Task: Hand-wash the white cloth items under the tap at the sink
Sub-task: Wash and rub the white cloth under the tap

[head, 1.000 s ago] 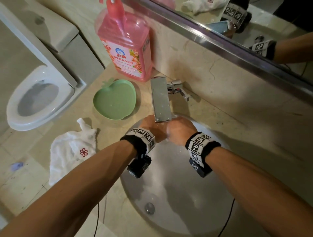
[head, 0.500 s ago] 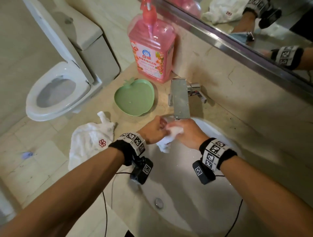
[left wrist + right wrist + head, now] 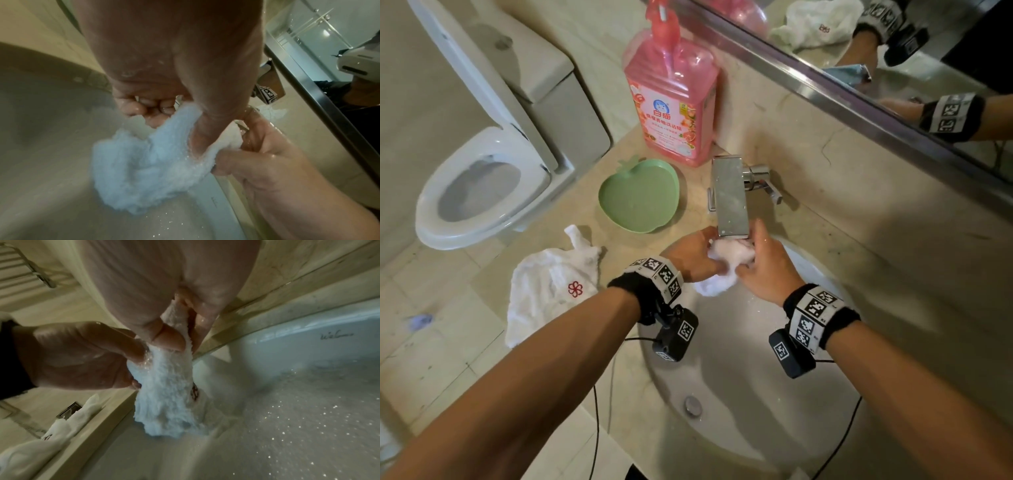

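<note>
A wet white cloth hangs bunched between both hands just under the square chrome tap, over the back of the white sink. My left hand grips its left part with curled fingers. My right hand pinches its upper part between thumb and fingers. A second white cloth with a red flower mark lies crumpled on the counter to the left of the sink.
A green apple-shaped dish and a pink pump bottle stand on the beige counter behind the left of the sink. A toilet sits beyond the counter's left edge. A mirror runs above the back wall. The sink drain is near the front.
The hands have come out from right under the tap spout and the cloth now shows between them, bunched higher, with its lower end hanging. The view has shifted right.
</note>
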